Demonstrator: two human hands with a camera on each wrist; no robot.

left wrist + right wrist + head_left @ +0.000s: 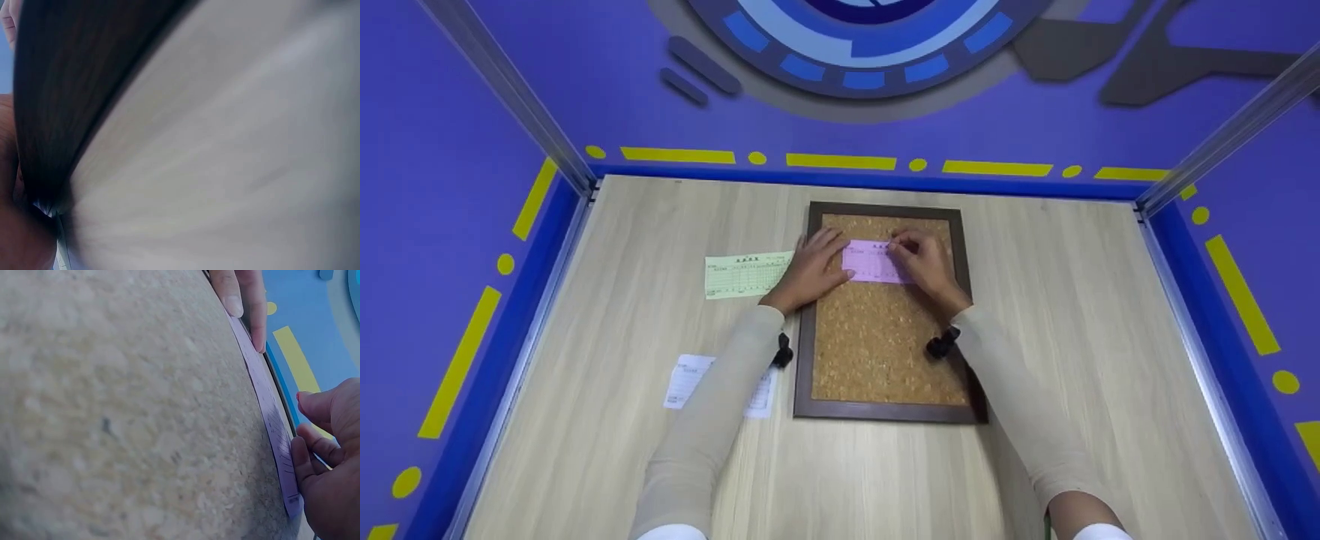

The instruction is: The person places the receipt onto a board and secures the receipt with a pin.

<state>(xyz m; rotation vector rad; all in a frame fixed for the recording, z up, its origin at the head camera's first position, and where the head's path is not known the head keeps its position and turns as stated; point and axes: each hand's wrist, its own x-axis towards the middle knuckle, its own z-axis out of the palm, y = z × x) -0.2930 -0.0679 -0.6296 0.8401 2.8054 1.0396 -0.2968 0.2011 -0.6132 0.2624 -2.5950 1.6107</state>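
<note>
A pink printed slip (868, 264) lies on the upper part of a cork board (885, 345) with a dark wooden frame. At the slip's left side, my left hand (812, 271) rests on the board with its fingers extended, fingertips and thumb touching the paper. My right hand (926, 262) is over the slip's right part, thumb and index finger brought together near its top edge. Between those fingertips, the right wrist view shows a small red object (298, 397), mostly hidden. The dark frame (73, 84) fills much of the left wrist view's left side.
A green printed slip (742, 276) lies left of the board, partly beneath my left hand. Nearer, a white printed slip (686, 379) is partly covered by my left forearm. Purple walls (585, 90) enclose the wooden table (1072, 360).
</note>
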